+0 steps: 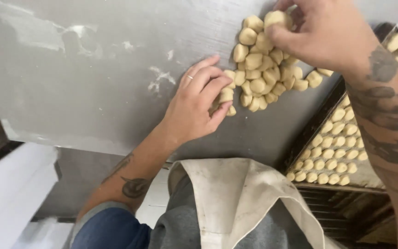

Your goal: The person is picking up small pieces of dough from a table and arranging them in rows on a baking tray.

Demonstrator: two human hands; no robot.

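Beside bare steel table (93,69), left hand (194,108) and right hand (323,34) each pinch dough pieces (263,74).

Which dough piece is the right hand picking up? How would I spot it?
Find the heap of pale dough pieces on the grey steel table. At its top edge, the right hand pinches one piece, the only one raised above the heap.

Ring on left hand (194,110); tattooed forearms; blue rolled sleeve (111,228); grey top, stained cream apron (236,193).
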